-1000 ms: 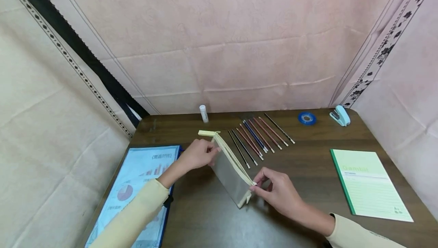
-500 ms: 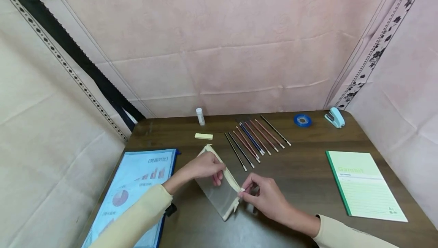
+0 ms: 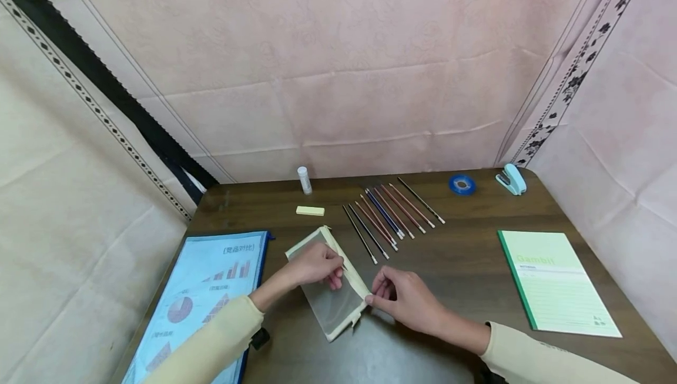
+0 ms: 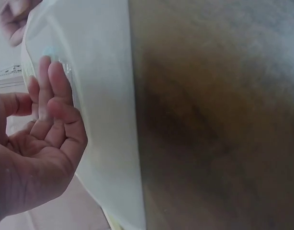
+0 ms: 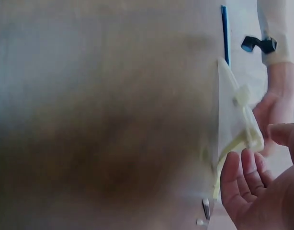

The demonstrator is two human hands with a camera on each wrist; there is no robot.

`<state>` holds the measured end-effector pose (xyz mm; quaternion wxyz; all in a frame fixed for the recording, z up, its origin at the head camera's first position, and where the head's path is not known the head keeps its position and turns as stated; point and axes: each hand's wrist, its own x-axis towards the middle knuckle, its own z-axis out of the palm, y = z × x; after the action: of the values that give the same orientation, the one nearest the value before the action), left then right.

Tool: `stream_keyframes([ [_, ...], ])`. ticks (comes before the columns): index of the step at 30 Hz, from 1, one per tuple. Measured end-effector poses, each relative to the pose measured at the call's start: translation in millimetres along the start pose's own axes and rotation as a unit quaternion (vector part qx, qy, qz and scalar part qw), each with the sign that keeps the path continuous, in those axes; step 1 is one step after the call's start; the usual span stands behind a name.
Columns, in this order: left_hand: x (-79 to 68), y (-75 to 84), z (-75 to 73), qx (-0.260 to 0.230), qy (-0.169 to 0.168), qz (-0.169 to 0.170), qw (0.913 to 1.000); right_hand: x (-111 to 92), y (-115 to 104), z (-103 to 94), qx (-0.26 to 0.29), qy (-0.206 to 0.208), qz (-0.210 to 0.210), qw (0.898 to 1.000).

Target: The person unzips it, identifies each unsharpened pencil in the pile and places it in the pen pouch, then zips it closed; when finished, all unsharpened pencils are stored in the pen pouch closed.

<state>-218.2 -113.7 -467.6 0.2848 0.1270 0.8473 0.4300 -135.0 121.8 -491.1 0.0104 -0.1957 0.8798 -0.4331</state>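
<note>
A pale-edged pencil pouch (image 3: 324,309) with see-through mesh sides stands slanted on the table, its zipper edge upward. My left hand (image 3: 316,263) is midway along that edge, thumb and index finger together at the zipper; the small part between them is hidden. Its other fingers curl loosely beside the mesh, as the left wrist view shows on the hand (image 4: 46,139). My right hand (image 3: 409,303) pinches the pouch's near right corner between thumb and fingers. Behind the pouch, several pencils (image 3: 383,213) in black, red and blue lie side by side.
A pale yellow block (image 3: 310,211) and a white-capped small tube (image 3: 304,180) are at the back. Blue tape (image 3: 462,184) and a light blue stapler (image 3: 511,180) sit back right. A green-spined notebook (image 3: 557,283) lies right, a blue folder (image 3: 197,290) left.
My left hand has moved from the pouch's far end to midway along its zipper edge. The pouch has shifted left and towards me with my right hand, baring the yellow block.
</note>
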Motion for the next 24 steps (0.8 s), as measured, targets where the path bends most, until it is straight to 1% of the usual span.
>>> stream_keyframes([
  [4, 1.3, -3.0, 2.4, -0.004, 0.016, 0.011, 0.9998, 15, 4, -11.0, 0.000, 0.004, 0.008, 1.000],
  [10, 0.9, -4.5, 7.7, 0.014, 0.034, 0.021, 0.9991, 49, 12, -21.4, -0.004, 0.003, 0.003, 1.000],
  [13, -0.3, -5.5, 10.2, 0.014, 0.037, 0.022, 0.9990, 66, 17, -21.1, -0.010, 0.006, 0.008, 1.000],
  [17, -0.9, -6.5, 11.4, 0.012, 0.038, 0.022, 0.9990, 83, 25, -17.2, -0.031, 0.020, 0.014, 0.999],
  [24, 0.6, -6.9, 7.1, 0.009, 0.035, 0.026, 0.9990, 108, 38, -10.8, -0.047, 0.043, 0.003, 0.998],
])
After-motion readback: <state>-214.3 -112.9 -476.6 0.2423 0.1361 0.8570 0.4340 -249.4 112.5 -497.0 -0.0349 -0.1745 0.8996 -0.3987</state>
